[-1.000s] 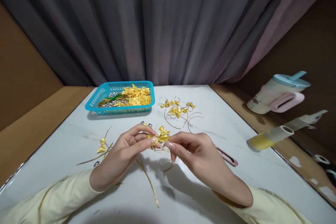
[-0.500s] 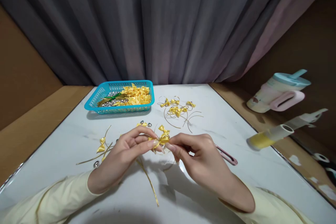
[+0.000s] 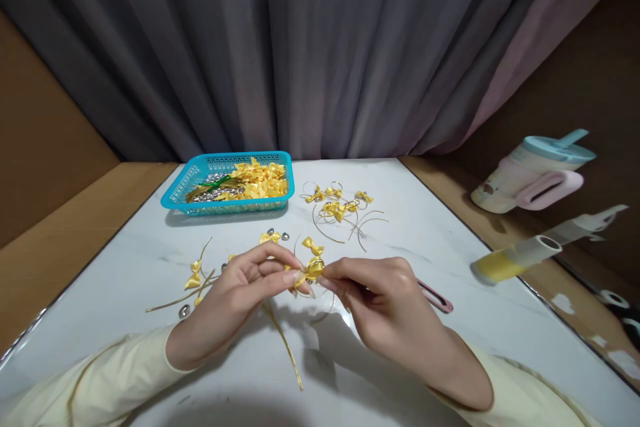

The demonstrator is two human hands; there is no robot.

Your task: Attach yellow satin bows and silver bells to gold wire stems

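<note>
My left hand (image 3: 245,283) pinches a yellow satin ribbon bow (image 3: 314,269) by its left side, above the middle of the table. Thin gold cord (image 3: 317,260) runs over the bow. At the bow's right edge, the thumb and forefinger of my right hand (image 3: 387,297) are closed on the cord; its exact end is hidden by the fingertips. A curve of cord shows below them. Just beyond my fingers is a second yellow bow (image 3: 313,246). Under my left hand, a bundle of gold cords (image 3: 286,347) stretches toward me on the white tabletop.
A blue basket (image 3: 227,208) holds yellow bows and silver bells. Corded bows (image 3: 340,210) lie at the back centre, others (image 3: 193,278) at left near a silver bell (image 3: 185,311). Pink snips (image 3: 437,297) are partly behind my right hand. A tumbler (image 3: 530,173) and bottle (image 3: 510,261) stand right.
My right hand has shifted slightly to the right, its fingertips drawing a little away from the bow's middle. My left hand keeps its pinch and has hardly moved.
</note>
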